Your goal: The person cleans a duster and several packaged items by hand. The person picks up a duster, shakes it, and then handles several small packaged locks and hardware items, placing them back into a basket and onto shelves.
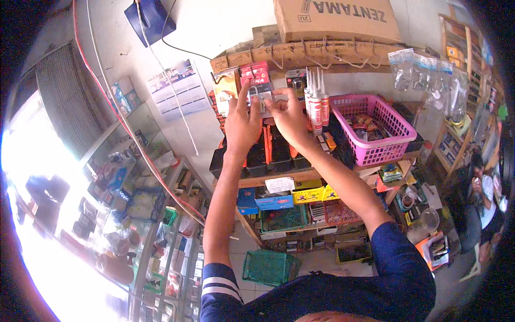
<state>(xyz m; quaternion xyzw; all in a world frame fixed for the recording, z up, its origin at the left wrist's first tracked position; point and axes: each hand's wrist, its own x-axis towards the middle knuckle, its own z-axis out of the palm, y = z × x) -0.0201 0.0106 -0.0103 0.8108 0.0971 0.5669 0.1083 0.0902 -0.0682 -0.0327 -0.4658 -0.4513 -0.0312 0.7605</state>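
Note:
A padlock in a blister pack (259, 90) with a red-topped card is up against the hook board, between my two hands. My left hand (243, 126) grips its left side, with the index finger stretched up along the card. From the right, my right hand (289, 118) has its thumb on the pack's lower edge and its index finger bent at the side. I cannot tell whether the pack still hangs on a hook. A yellow-carded padlock pack (227, 94) hangs just left, partly behind my left fingers. Another dark pack (297, 82) hangs to the right.
Right of my hands stand several sealant cartridges (317, 102) and a pink plastic basket (374, 129) of small packets. Black bins (277, 155) line the shelf below. A cardboard box (338, 20) tops the hook board (322, 54). A person (483, 197) is at far right.

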